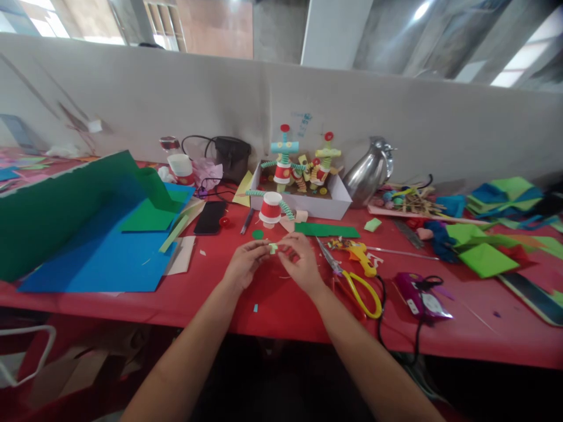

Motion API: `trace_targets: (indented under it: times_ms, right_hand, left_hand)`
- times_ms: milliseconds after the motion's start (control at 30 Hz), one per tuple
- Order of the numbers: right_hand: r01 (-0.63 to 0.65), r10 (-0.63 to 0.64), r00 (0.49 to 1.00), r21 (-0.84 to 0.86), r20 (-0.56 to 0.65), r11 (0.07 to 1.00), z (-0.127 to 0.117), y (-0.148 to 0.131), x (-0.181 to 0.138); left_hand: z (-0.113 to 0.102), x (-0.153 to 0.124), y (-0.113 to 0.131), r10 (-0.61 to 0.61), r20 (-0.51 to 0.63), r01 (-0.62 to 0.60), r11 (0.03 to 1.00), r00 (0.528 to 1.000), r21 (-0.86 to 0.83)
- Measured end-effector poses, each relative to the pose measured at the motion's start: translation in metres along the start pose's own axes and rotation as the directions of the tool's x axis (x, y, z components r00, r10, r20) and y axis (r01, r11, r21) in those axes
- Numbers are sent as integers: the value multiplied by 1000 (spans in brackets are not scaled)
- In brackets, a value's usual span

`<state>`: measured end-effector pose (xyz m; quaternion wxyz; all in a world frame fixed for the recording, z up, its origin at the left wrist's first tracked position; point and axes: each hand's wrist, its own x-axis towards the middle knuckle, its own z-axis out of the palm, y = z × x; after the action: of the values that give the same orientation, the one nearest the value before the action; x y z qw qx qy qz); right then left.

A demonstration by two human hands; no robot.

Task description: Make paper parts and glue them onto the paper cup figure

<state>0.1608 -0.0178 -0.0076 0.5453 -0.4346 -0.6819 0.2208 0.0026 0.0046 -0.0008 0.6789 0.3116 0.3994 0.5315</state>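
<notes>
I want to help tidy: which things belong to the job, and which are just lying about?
Probably the job: held pale-green piece; red-and-white cup figure; yellow-handled scissors; yellow glue gun.

Seemingly just lying about: metal jug; black phone; black handbag.

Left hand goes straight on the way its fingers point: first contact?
Beyond the green paper scrap it pinches, the left hand would likely meet the right hand first, though depth is unclear.

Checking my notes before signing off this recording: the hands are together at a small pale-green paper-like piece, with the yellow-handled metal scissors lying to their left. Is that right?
One error: the yellow-handled metal scissors lie to the right of the left hand and right hand, as the head view shows. The rest stands.
</notes>
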Motion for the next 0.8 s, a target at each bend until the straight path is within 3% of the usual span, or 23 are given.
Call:
trace_targets:
  times_ms: [100, 433, 667, 800]
  right_hand:
    - [95, -95, 995, -69, -1, 993, 1, 1, 0]
    - [168, -164, 986, -152, 37, 974, -1, 7, -2]
    - [138, -137, 990, -88, 16, 987, 2, 3, -1]
    - [50, -51, 998, -13, -25, 999, 4, -4, -1]
  left_hand:
    - [1, -1, 0, -12, 14, 11, 999, 1000, 32]
    - [1, -3, 1, -10, 2, 10, 997, 1000, 73]
    - [-1, -1, -2, 30, 37, -32, 999, 999, 39]
    - [0, -3, -2, 67, 52, -70, 995, 996, 65]
